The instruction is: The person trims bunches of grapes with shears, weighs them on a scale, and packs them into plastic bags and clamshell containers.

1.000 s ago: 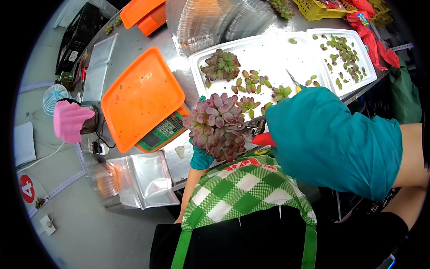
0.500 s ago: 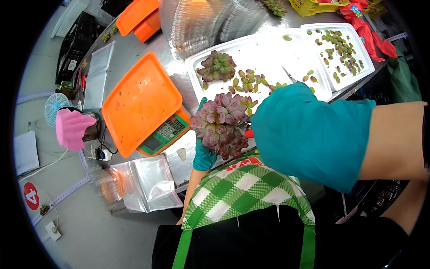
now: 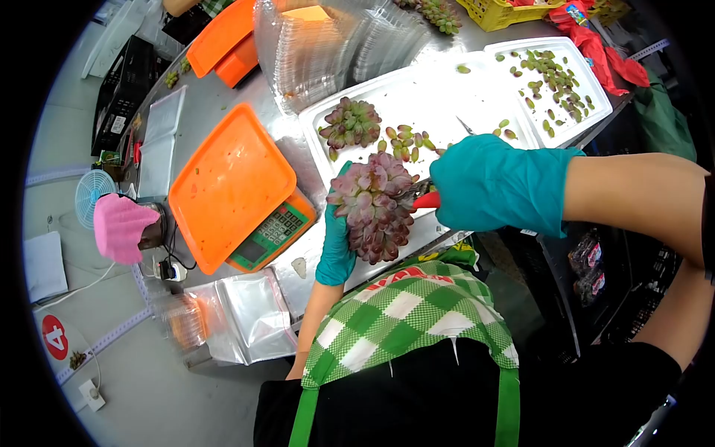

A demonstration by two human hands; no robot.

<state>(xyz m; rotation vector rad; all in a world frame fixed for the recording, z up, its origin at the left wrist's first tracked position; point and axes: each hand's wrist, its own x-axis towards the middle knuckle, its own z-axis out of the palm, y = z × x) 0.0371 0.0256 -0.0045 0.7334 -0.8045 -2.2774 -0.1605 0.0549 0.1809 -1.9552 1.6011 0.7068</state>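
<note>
My left hand (image 3: 337,249), in a teal glove, holds a big purple-pink succulent cluster (image 3: 372,205) from its left side; the rosettes hide most of the fingers. In my gloved right hand (image 3: 484,182) are red-handled shears (image 3: 427,200), their dark metal end up against the right side of the cluster. Whether the blades are open or closed I cannot make out. Behind, a second green-purple succulent (image 3: 350,123) lies in the white tray (image 3: 417,86) with several loose leaves (image 3: 406,140). A thin pointed metal tool (image 3: 465,125) rests there too.
An orange scale (image 3: 234,186) stands left of my hands. Stacked clear plastic containers (image 3: 320,56) sit behind the tray. At right, a smaller white tray (image 3: 570,134) holds many loose leaves. Plastic bags (image 3: 253,316) lie at the table's near left edge.
My right hand and forearm have drawn back and lowered from in front of the camera, showing more of the red handle. The cluster has shifted slightly right in view, still in my left hand.
</note>
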